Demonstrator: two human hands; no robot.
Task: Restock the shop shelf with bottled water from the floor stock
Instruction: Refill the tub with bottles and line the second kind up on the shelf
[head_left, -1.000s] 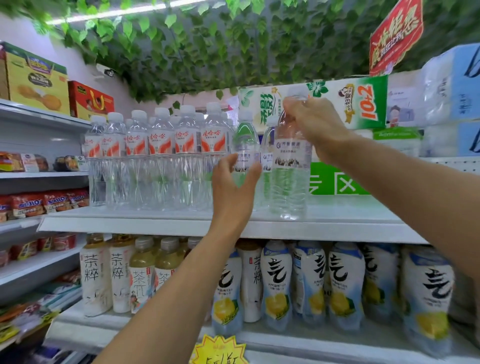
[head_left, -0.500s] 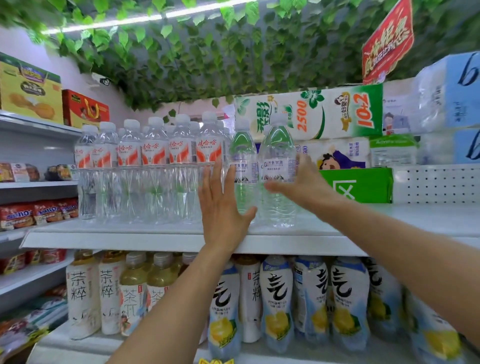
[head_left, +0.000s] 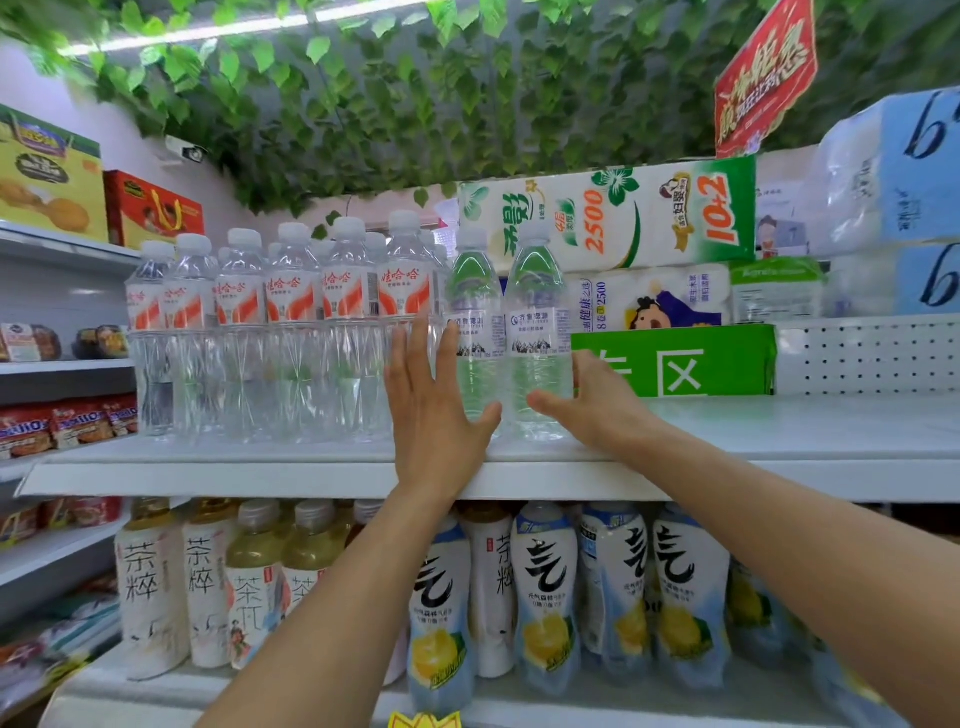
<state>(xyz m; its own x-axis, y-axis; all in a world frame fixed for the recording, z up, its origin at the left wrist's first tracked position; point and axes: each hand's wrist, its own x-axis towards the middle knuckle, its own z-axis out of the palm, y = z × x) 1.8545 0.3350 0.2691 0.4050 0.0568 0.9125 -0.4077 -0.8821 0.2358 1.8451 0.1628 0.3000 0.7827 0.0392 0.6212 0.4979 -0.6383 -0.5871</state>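
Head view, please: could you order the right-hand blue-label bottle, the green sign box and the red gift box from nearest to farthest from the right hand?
From the right hand:
1. Right-hand blue-label bottle, touching its fingers.
2. Green sign box, just behind, right.
3. Red gift box, far left, upper shelf.

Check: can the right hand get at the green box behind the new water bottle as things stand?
Probably yes. The right hand sits by the rightmost blue-label bottle, and the green box lies just behind it on open shelf, nothing between.
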